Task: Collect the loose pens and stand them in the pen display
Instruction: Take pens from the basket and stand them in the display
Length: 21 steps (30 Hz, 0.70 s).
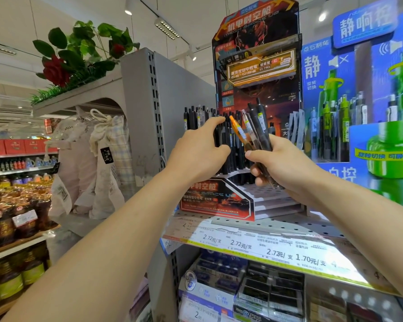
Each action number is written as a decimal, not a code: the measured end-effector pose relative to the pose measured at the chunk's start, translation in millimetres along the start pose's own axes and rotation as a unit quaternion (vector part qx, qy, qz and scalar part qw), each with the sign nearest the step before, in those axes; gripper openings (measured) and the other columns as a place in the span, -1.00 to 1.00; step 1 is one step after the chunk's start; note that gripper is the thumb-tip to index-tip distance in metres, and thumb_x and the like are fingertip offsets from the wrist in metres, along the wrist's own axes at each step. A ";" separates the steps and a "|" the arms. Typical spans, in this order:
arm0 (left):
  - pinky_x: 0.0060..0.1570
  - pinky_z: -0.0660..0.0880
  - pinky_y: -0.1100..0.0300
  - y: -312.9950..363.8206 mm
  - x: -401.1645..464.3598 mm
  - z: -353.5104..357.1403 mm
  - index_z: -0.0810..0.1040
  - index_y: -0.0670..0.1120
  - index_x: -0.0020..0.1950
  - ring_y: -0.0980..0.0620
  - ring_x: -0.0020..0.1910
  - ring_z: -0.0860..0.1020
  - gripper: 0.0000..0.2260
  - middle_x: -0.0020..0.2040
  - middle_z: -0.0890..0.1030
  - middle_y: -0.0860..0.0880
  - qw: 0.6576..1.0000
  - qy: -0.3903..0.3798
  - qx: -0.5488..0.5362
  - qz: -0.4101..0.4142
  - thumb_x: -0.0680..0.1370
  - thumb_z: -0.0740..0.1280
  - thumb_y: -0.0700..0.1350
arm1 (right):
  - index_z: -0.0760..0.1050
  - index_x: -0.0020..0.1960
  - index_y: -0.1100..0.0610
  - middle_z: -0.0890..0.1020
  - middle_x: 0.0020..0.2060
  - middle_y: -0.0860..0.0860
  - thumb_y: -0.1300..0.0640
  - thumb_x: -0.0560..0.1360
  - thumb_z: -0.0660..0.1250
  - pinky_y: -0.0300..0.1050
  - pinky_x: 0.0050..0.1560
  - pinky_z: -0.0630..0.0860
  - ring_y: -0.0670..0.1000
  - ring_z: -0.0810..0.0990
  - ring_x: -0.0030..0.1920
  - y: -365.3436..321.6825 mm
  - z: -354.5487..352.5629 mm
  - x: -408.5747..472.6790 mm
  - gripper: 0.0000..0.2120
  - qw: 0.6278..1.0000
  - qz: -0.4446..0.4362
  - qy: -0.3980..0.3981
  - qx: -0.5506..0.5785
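A red-and-black cardboard pen display point(219, 201) stands on a perforated grey shelf, with several black pens point(228, 145) upright in its left rows and bare holes on its grey steps at the right. My right hand point(282, 163) grips a bunch of loose pens point(256, 126), one orange, one clear, the others black, tilted over the display. My left hand point(200, 149) reaches in among the standing pens; its fingers curl at one of them, and whether it holds that pen is unclear.
A blue-and-green pen display point(363, 126) stands close on the right. The shelf edge point(254, 247) carries price labels, with boxed stationery below. A grey shelf upright point(156, 108) is at the left, cloth bags hang beyond it, and bottles fill shelves at far left.
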<state>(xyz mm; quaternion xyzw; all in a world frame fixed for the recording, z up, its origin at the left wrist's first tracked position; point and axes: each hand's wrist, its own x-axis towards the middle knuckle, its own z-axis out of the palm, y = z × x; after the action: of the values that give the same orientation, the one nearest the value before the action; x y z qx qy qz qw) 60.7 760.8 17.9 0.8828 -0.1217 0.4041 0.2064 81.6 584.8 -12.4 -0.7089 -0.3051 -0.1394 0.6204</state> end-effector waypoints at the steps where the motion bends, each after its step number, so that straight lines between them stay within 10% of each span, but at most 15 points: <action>1: -0.17 0.58 0.09 -0.2 -0.6 0.6 0.24 0.22 0.52 0.07 -0.35 0.60 -0.43 -0.42 0.61 0.00 1.000 0.003 -0.008 -0.001 0.52 0.27 -0.01 | 0.53 0.10 -0.02 0.49 -0.24 0.02 0.22 0.65 0.30 -0.21 -0.38 0.53 -0.11 0.51 -0.43 -0.2 0.2 -0.2 -0.85 1.000 0.001 -0.004 0.000; 7: -0.25 0.46 0.32 -4.9 -14.9 13.3 0.41 0.14 0.46 0.16 -0.28 0.58 -0.56 -0.25 0.66 0.05 0.977 0.074 -0.198 -0.016 0.57 0.31 -0.01 | 0.58 0.18 0.10 0.53 -0.34 -0.01 0.24 0.64 0.31 -0.15 -0.32 0.59 -0.05 0.54 -0.40 -2.2 4.3 -4.8 -0.84 0.995 0.014 -0.092 0.034; 15: -0.19 0.61 0.11 2.9 -31.0 19.5 0.49 0.16 0.17 0.09 -0.26 0.66 -0.80 -0.16 0.68 0.07 0.950 0.110 -0.288 -0.042 0.58 0.40 0.00 | 0.55 0.15 0.16 0.64 -0.25 0.01 0.24 0.65 0.30 -0.13 -0.35 0.58 -0.01 0.55 -0.42 -6.2 4.3 -10.2 -0.89 0.991 0.017 -0.127 0.022; 21: -0.20 0.59 0.25 2.2 -33.3 12.0 0.52 -0.02 0.08 0.06 -0.13 0.71 -0.85 -0.16 0.68 0.03 0.875 0.102 -0.465 -0.093 0.57 0.41 -0.20 | 0.57 0.20 0.02 0.62 -0.29 -0.01 0.18 0.67 0.27 -0.19 -0.42 0.52 -0.01 0.53 -0.44 -7.0 5.5 -10.2 -0.82 0.991 0.013 -0.132 0.020</action>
<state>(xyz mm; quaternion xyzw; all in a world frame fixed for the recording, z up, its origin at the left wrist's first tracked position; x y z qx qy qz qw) 46.3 754.9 -14.0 0.6461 -0.1905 0.3681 0.6409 68.5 587.8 -13.8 -0.7122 -0.3784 -0.0304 0.5905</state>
